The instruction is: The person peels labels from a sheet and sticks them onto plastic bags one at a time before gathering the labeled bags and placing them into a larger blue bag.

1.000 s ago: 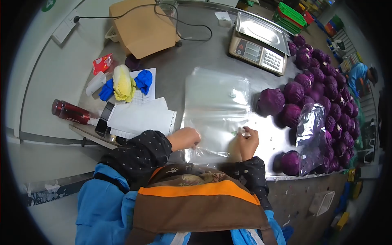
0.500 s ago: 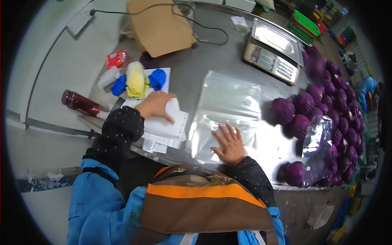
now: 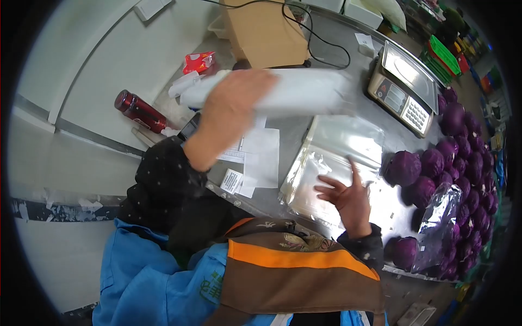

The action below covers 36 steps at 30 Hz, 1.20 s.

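Observation:
My left hand (image 3: 231, 111) is raised over the steel table, its fingers wrapped round a long white sheet or stack (image 3: 310, 91), blurred by motion, that stretches right toward the scale. Below it lie white papers (image 3: 262, 157) and a small label (image 3: 231, 181). Over the near part of the clear plastic bags (image 3: 348, 136) is my right hand (image 3: 350, 204), fingers spread, holding nothing. Purple cabbages (image 3: 405, 168) are heaped right of the bags, with a crumpled clear bag (image 3: 440, 217) on them.
A digital scale (image 3: 402, 98) stands at the back right. Behind the white sheet are a cardboard box (image 3: 266, 35), a black cable and a red packet (image 3: 199, 62). A dark red bottle (image 3: 140, 111) lies at the left. Green crates (image 3: 443, 57) are beyond the table.
My left hand has lifted from the papers and now holds the white sheet or stack across the table. My right hand has come off its flat rest on the bags. The view has shifted.

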Tool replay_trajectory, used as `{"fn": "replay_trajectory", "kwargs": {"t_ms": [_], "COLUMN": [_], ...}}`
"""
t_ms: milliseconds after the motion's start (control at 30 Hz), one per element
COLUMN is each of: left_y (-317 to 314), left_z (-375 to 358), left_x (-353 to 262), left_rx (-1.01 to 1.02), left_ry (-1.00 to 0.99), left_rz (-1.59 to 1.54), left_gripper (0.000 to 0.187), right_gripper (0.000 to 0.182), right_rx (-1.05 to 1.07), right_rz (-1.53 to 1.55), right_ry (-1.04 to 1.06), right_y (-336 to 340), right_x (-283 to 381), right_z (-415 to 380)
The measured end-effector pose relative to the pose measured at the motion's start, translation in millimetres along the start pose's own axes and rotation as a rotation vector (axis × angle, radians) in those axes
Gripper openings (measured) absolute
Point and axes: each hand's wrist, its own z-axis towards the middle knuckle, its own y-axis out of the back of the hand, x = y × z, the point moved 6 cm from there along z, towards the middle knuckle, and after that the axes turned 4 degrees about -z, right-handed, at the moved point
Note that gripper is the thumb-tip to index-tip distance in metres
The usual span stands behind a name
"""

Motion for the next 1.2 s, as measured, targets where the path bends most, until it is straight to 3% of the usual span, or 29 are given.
{"fn": "replay_trajectory", "kwargs": {"t_ms": [67, 133, 167, 200, 233, 267, 333, 400, 467, 500, 567, 600, 700, 767, 800, 867, 900, 1000, 1067, 1100, 1133, 1200], "left_y": [-7, -52, -80, -94, -97, -98, -107, -101, -99, -105, -127, -122, -77, -37, -6, 10, 6, -4, -27, -43, -61, -88], "left_z": [-5, -33, -55, -64, -66, -75, -99, -145, -186, -202, -232, -231, -199, -193, -176, -179, -188, -198, -215, -227, -241, -266], "left_x": [-51, -93, -112, -130, -144, -142, -101, -36, 5, 15, 25, 30, 62, 119, 135, 193, 224, 271, 297, 305, 310, 304], "left_rx": [0.1, 0.224, 0.205, 0.283, 0.391, 0.391, 0.355, 0.433, 0.62, 0.613, 0.794, 0.776, 0.338, -0.202, -0.376, -0.451, -0.419, -0.427, -0.338, -0.251, -0.149, 0.272], "left_ry": [-0.074, -0.192, -0.222, -0.24, -0.223, -0.212, 0.199, 0.712, 0.908, 0.924, 0.948, 0.967, 1.069, 1.019, 0.94, 1.063, 1.134, 1.107, 1.089, 1.075, 1.11, 1.315], "left_rz": [-0.113, -0.248, -0.344, -0.325, -0.439, -0.433, -0.393, -0.142, 0.058, 0.069, -0.159, -0.146, -0.182, -0.071, 0.072, 0.07, 0.002, -0.009, 0.015, -0.02, -0.024, 0.103], "left_gripper": [0.051, 0.048, 0.053, 0.063, 0.075, 0.075, 0.087, 0.087, 0.069, 0.069, 0.054, 0.054, 0.042, 0.039, 0.036, 0.034, 0.035, 0.037, 0.049, 0.057, 0.063, 0.069], "right_gripper": [0.08, 0.077, 0.072, 0.07, 0.07, 0.07, 0.064, 0.058, 0.055, 0.051, 0.049, 0.047, 0.045, 0.045, 0.045, 0.044, 0.044, 0.044, 0.043, 0.056, 0.038, 0.044], "right_rx": [-0.028, 0.056, -0.396, -0.525, -0.56, -0.594, -0.777, -0.963, -0.971, -0.986, -0.944, -0.922, -0.905, -0.906, -0.918, -0.929, -0.923, -0.937, -0.924, -0.965, -0.694, -0.609], "right_rz": [0.038, 0.046, -0.266, -0.738, -0.832, -0.928, -0.711, -0.751, -0.765, -0.779, -0.752, -0.724, -0.712, -0.749, -0.775, -0.801, -0.762, -0.691, -0.688, -0.623, -1.38, -1.329], "right_ry": [0.157, 0.343, 0.356, 0.407, 0.377, 0.344, 0.295, 0.236, 0.146, 0.064, 0.103, 0.141, 0.186, 0.2, 0.194, 0.199, 0.193, 0.228, 0.19, 0.133, 0.275, 0.361], "right_y": [-19, 10, 21, 27, 45, 58, 82, 103, 121, 128, 131, 134, 126, 137, 158, 162, 142, 118, 124, 128, 116, 112], "right_x": [38, 58, 62, 66, 62, 60, 59, 59, 51, 44, 34, 29, 29, 28, 24, 25, 27, 30, 29, 28, 39, 45], "right_z": [-8, -16, -20, -30, -37, -47, -82, -118, -137, -143, -145, -144, -133, -136, -141, -138, -136, -134, -141, -145, -151, -156]}}
